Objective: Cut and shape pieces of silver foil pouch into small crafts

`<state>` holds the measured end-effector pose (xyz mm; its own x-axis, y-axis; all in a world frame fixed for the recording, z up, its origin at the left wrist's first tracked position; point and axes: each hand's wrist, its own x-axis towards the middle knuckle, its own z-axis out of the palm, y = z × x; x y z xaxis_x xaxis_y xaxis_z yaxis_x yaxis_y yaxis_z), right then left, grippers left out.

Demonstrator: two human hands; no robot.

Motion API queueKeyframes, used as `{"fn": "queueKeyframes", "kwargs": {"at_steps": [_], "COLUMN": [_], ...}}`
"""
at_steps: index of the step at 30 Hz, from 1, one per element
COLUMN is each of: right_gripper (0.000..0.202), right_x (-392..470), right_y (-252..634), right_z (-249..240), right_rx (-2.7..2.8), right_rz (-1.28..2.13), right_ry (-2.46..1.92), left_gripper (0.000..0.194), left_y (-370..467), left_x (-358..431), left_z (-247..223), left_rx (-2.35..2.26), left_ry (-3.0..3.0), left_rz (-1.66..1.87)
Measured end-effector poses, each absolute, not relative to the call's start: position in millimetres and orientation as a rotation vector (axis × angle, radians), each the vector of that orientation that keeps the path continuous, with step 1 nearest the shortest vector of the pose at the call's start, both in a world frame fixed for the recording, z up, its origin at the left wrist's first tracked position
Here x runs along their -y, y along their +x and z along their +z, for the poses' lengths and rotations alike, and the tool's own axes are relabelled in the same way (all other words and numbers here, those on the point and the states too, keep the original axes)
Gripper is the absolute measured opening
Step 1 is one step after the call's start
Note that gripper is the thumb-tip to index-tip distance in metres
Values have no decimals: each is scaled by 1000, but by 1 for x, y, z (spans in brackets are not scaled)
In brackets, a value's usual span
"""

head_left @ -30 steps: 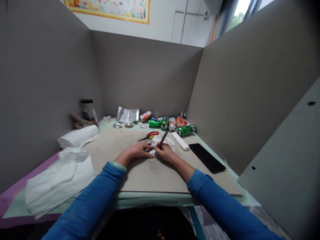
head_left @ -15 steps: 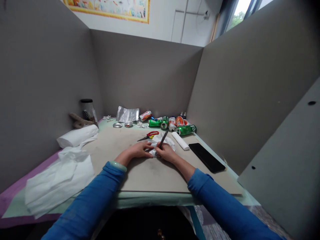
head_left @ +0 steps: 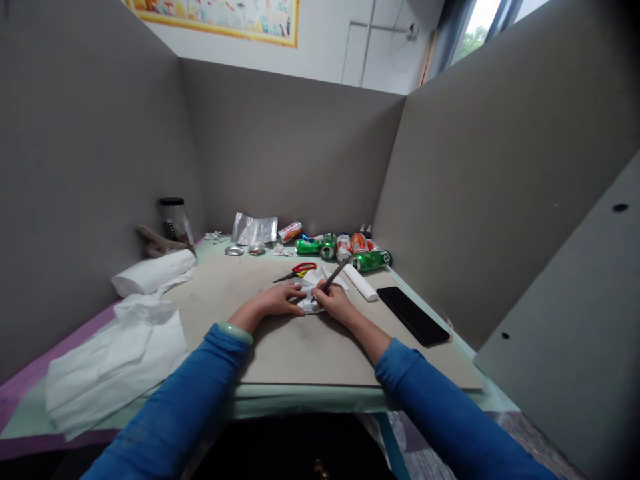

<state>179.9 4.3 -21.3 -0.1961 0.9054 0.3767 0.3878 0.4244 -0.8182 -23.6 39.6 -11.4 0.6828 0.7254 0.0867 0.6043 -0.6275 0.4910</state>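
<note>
My right hand [head_left: 332,299] is closed round a dark pen-like tool [head_left: 336,273], its tip down on a small silvery sheet [head_left: 311,305]. From the other side, my left hand [head_left: 281,299] rests at the sheet's left edge with its fingers apart, lying flat on it. White crumpled tissue [head_left: 325,273] lies under and behind the sheet. Just beyond my left hand are scissors [head_left: 303,268] with red and yellow handles. All this is on a beige board [head_left: 310,360].
Crushed cans [head_left: 329,246] and a foil sheet [head_left: 255,229] line the back. A white bar [head_left: 361,283] and black phone-like slab [head_left: 413,316] lie right. White paper [head_left: 120,353], a roll [head_left: 155,272] and a jar [head_left: 176,223] stand left. Grey panels [head_left: 295,140] enclose the table.
The tool in my right hand leans further to the right, and that hand has shifted slightly right. My left hand has hardly moved.
</note>
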Motion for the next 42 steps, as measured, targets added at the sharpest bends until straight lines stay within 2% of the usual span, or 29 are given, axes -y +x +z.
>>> {"fn": "queueKeyframes", "kwargs": {"at_steps": [24,42], "right_gripper": [19,17], "right_x": [1,-1], "right_y": [179,180], "right_z": [-16,-17], "right_rx": [2029,2043], "right_rz": [527,592], "right_ry": [-1165,-1133], "left_gripper": [64,65], "left_y": [-24,-23], "left_x": [-40,-40], "left_z": [-13,-11], "left_rx": [-1074,-1074], "left_ry": [2458,2468], "left_rz": [368,332]}}
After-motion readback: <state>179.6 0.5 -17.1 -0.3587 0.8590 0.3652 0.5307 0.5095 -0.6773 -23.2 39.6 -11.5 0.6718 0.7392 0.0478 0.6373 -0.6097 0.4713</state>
